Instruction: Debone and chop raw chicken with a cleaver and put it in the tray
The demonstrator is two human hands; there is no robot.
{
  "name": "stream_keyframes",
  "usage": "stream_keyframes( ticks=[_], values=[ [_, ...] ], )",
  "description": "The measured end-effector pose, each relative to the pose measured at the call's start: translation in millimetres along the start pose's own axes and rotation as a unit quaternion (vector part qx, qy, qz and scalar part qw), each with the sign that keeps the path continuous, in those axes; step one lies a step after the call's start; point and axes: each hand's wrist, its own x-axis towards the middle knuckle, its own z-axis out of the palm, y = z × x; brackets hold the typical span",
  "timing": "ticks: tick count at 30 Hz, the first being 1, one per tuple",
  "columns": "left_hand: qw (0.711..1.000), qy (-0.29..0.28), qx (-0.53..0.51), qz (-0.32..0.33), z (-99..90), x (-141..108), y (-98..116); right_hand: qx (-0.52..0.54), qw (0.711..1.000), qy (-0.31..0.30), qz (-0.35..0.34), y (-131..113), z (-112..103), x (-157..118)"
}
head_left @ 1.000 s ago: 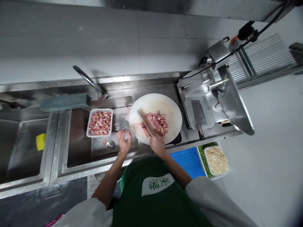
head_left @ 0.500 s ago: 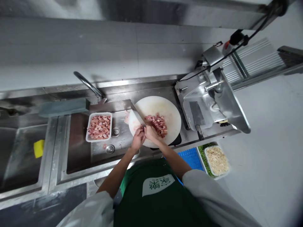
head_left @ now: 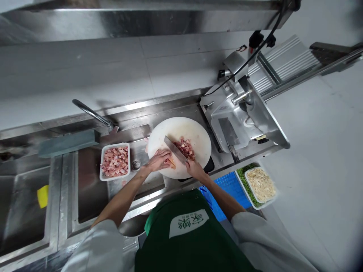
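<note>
A round white cutting board lies on the steel counter. My right hand is closed round the handle of a cleaver, whose blade points up and left across the board. Chopped meat is heaped just right of the blade. On the left part of the board my left hand presses on a yellowish-pink piece of meat, fingers bent over it. To the left, a white tub full of cut meat stands in the sink.
A faucet reaches over the sink. Right of the board stands a metal slicer with a second cleaver lying on it. Tubs of pale shreds and green vegetables are low at right. A yellow cloth is at far left.
My hands have moved apart. The cleaver has swung right to the edge of the chopped heap, and my left hand now lies flatter on a piece of meat. The view has shifted.
</note>
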Motion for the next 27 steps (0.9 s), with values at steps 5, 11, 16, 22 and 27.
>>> stream_keyframes(
  ticks=[5, 11, 16, 22, 27],
  values=[
    [0.976, 0.163, 0.059, -0.135, 42.7, 9.0, 25.3, 0.001, 0.996, -0.018, 0.082, 10.3, -0.9, -12.6],
    [0.923, 0.288, 0.084, -0.24, 77.7, -0.5, 80.0, -0.001, 0.998, -0.008, 0.069, 7.4, -2.7, -18.3],
    [0.9, 0.369, 0.031, -0.231, 76.5, -8.5, 78.7, 0.0, 0.999, -0.005, 0.045, -12.0, -25.8, -20.0],
    [0.909, 0.37, -0.013, -0.192, 89.1, -21.9, 74.9, -0.036, 0.996, 0.076, 0.004, -42.3, -24.6, -14.3],
    [0.913, 0.349, 0.004, -0.212, 93.0, -25.3, 75.3, -0.062, 0.998, -0.015, 0.02, -36.8, -9.8, -1.9]
  ],
)
